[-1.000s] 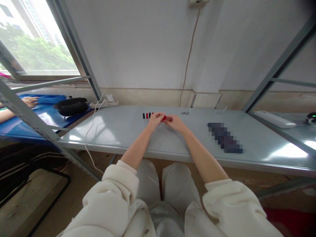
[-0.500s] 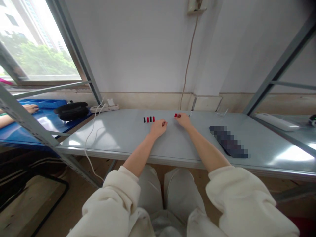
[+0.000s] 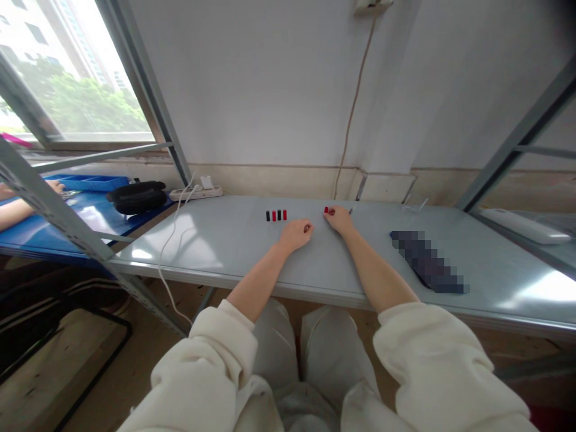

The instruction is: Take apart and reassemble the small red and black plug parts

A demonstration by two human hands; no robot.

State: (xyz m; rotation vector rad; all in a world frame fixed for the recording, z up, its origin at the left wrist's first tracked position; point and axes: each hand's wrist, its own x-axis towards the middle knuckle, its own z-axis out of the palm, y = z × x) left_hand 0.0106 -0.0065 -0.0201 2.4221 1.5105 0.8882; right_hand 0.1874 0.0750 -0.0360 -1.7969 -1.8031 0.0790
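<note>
In the head view, several small black and red cylinders stand upright in a row, among them a black cylinder (image 3: 267, 216) at the left end and a red cylinder (image 3: 285, 215) at the right end. My left hand (image 3: 296, 235) is closed just in front of the row's right end. Its fingers are curled together, with a small dark spot between them too unclear to name. Farther right, my right hand (image 3: 339, 218) pinches another small red cylinder (image 3: 326, 210) at its fingertips, at or close to the tabletop.
On the grey table (image 3: 243, 240) a dark pixelated flat object (image 3: 427, 262) lies to the right. A power strip (image 3: 198, 193) with a white cable sits at the back left. Beyond the metal frame are a black case (image 3: 137, 198) and another person's hand (image 3: 54, 186) by a blue tray (image 3: 92, 182).
The view has shifted slightly. My left hand has drawn back from the row toward me, leaving a gap to the end red cylinder. The right hand's red cylinder now looks more upright.
</note>
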